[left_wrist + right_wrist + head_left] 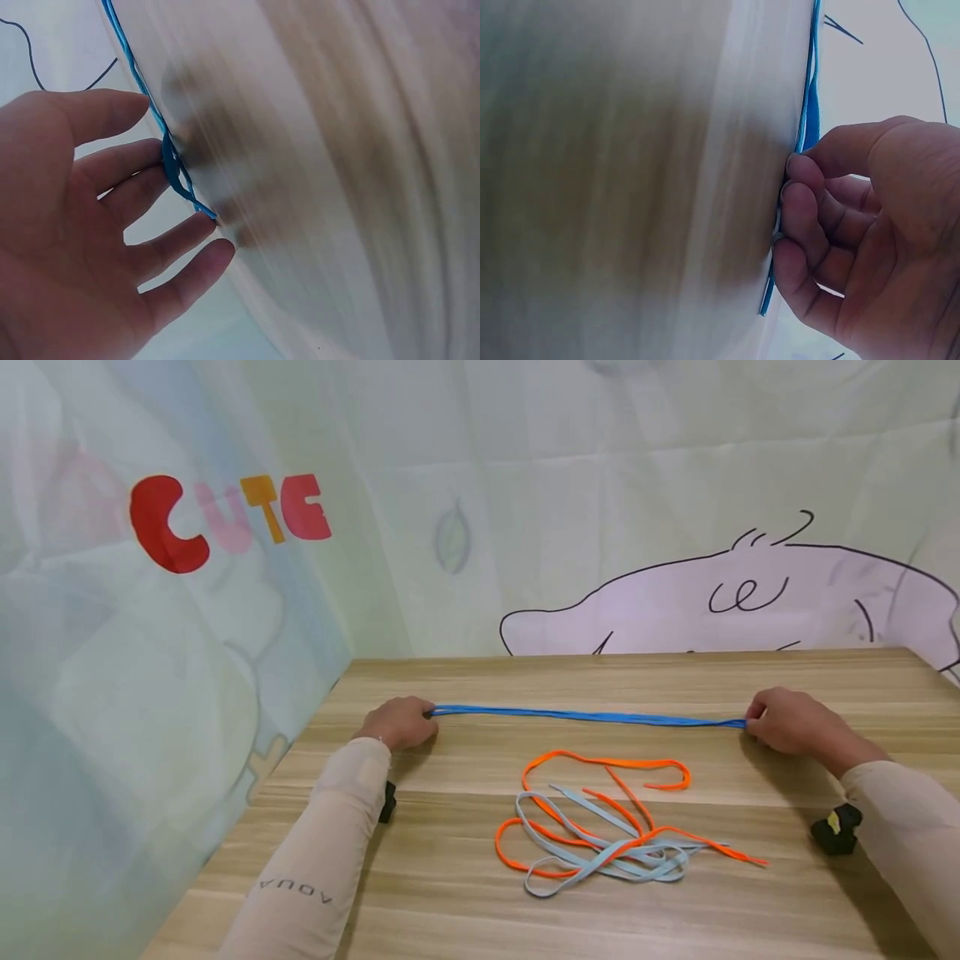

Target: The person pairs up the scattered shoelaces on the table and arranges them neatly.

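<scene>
A blue shoelace (pixel 555 714), folded into several strands, lies stretched from side to side across the table. At its left end my left hand (pixel 401 722) touches it with the fingertips. In the left wrist view, the thumb and fingers of that hand (pixel 97 187) are spread apart and loosely bent along a small loop of the lace (pixel 171 161). My right hand (pixel 798 722) pinches the other end. In the right wrist view its thumb and curled fingers (pixel 802 217) hold the strands, and a short tail of blue lace (pixel 766 292) sticks out past them.
Nearer to me on the wooden table (pixel 450 902) lie an orange shoelace (pixel 607 762) and a light grey-blue shoelace (pixel 600 860), loosely tangled together. A printed cloth (pixel 480 527) hangs behind the table and along its left side.
</scene>
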Demonstrator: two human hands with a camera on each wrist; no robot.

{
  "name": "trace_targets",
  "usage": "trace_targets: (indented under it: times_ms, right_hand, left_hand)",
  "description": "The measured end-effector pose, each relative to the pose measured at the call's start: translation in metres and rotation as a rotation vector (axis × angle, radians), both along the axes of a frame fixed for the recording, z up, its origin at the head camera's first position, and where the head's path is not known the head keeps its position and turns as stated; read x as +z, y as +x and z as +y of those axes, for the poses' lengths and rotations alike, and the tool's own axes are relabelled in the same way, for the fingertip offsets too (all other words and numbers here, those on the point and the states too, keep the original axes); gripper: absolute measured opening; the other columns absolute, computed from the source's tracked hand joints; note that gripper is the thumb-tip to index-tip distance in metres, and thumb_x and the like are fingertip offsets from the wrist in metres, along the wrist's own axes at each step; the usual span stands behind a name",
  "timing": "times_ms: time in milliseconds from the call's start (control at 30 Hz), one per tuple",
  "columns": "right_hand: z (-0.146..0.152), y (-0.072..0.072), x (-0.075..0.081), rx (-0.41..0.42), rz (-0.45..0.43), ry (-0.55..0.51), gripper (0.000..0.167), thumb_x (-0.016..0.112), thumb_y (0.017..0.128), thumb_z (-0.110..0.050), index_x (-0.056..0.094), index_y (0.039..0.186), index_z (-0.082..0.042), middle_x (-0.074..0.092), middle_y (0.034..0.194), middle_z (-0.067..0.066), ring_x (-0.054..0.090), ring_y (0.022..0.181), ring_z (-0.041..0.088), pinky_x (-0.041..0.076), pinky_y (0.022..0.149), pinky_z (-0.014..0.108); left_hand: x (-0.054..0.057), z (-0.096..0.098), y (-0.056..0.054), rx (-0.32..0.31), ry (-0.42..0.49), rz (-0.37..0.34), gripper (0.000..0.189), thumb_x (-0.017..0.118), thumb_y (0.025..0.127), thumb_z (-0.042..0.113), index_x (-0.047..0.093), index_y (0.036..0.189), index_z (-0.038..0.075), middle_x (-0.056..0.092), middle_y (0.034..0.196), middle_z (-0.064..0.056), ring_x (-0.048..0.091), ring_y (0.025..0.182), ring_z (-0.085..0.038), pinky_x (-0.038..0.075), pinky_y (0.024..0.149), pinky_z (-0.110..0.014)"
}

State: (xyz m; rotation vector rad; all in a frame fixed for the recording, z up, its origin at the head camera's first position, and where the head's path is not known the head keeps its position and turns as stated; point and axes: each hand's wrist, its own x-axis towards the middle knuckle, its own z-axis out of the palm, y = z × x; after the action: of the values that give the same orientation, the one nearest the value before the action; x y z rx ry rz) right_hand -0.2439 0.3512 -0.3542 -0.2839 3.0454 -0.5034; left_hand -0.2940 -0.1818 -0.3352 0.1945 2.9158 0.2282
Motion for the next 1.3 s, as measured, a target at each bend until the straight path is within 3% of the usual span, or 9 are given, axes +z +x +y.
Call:
trace_targets:
  times_ms: [267, 400, 500, 700, 800, 1033, 1133, 1300]
  right_hand:
    - [-0.004, 0.003, 0.004, -0.028, -0.043, -0.045, 0.023, 0.057, 0.092, -0.013, 0.064, 0.102, 0.006, 0.064, 0.073, 0.000, 0.056, 0.069, 0.022, 0.043, 0.063, 0.036]
    - [-0.006, 0.003, 0.005, -0.047, -0.067, -0.074, 0.031, 0.055, 0.096, -0.017, 0.061, 0.109, 0.010, 0.065, 0.071, -0.001, 0.058, 0.066, 0.018, 0.044, 0.061, 0.035]
    - [-0.007, 0.002, 0.004, -0.051, -0.057, -0.086, 0.032, 0.055, 0.096, -0.018, 0.060, 0.109, 0.011, 0.064, 0.069, -0.002, 0.057, 0.064, 0.018, 0.044, 0.060, 0.034]
    - [-0.014, 0.002, 0.006, -0.041, -0.012, -0.081, 0.030, 0.057, 0.095, -0.018, 0.063, 0.107, 0.009, 0.062, 0.067, -0.002, 0.056, 0.065, 0.018, 0.043, 0.061, 0.034]
    - [-0.020, 0.004, 0.007, -0.034, -0.006, -0.089, 0.030, 0.057, 0.094, -0.017, 0.064, 0.107, 0.008, 0.063, 0.069, 0.000, 0.055, 0.066, 0.019, 0.043, 0.060, 0.034]
    - [-0.041, 0.007, 0.008, 0.014, 0.031, -0.084, 0.027, 0.058, 0.094, -0.017, 0.068, 0.103, 0.006, 0.065, 0.090, 0.015, 0.055, 0.072, 0.023, 0.045, 0.061, 0.035]
    - [-0.049, 0.008, 0.008, 0.041, 0.039, -0.085, 0.025, 0.058, 0.094, -0.018, 0.069, 0.102, 0.004, 0.065, 0.088, 0.012, 0.055, 0.072, 0.022, 0.045, 0.062, 0.035]
    - [-0.064, 0.013, 0.011, 0.072, 0.016, -0.086, 0.025, 0.058, 0.094, -0.020, 0.069, 0.103, 0.001, 0.065, 0.087, 0.008, 0.054, 0.070, 0.020, 0.044, 0.061, 0.035]
  left_hand:
    - [-0.001, -0.002, 0.000, -0.010, 0.097, 0.011, 0.058, 0.047, 0.098, 0.026, 0.042, 0.152, 0.008, 0.042, 0.154, -0.016, 0.039, 0.140, -0.038, 0.036, 0.108, -0.055]
    - [-0.001, 0.002, 0.002, 0.005, 0.168, 0.001, 0.058, 0.049, 0.097, 0.025, 0.044, 0.151, 0.006, 0.051, 0.146, -0.016, 0.052, 0.122, -0.033, 0.041, 0.100, -0.048]
    - [0.001, 0.006, 0.004, 0.008, 0.189, 0.010, 0.055, 0.050, 0.098, 0.025, 0.046, 0.149, 0.005, 0.056, 0.139, -0.016, 0.054, 0.106, -0.030, 0.043, 0.093, -0.046]
    - [-0.001, 0.010, 0.005, -0.007, 0.200, 0.067, 0.048, 0.053, 0.099, 0.026, 0.055, 0.141, 0.005, 0.055, 0.141, -0.017, 0.054, 0.114, -0.032, 0.045, 0.098, -0.049]
    - [-0.002, 0.012, 0.007, -0.012, 0.190, 0.099, 0.043, 0.052, 0.099, 0.027, 0.061, 0.136, 0.006, 0.060, 0.134, -0.016, 0.056, 0.113, -0.032, 0.048, 0.094, -0.050]
    - [-0.005, 0.020, 0.011, -0.033, 0.195, 0.149, 0.038, 0.053, 0.097, 0.027, 0.067, 0.126, 0.008, 0.067, 0.116, -0.010, 0.061, 0.082, -0.023, 0.051, 0.080, -0.043]
    - [-0.004, 0.025, 0.014, -0.055, 0.238, 0.145, 0.035, 0.053, 0.099, 0.027, 0.068, 0.123, 0.008, 0.066, 0.122, -0.009, 0.062, 0.084, -0.021, 0.051, 0.086, -0.044]
    - [-0.003, 0.032, 0.019, -0.068, 0.330, 0.092, 0.033, 0.054, 0.101, 0.026, 0.067, 0.124, 0.007, 0.064, 0.127, -0.010, 0.062, 0.101, -0.025, 0.048, 0.095, -0.046]
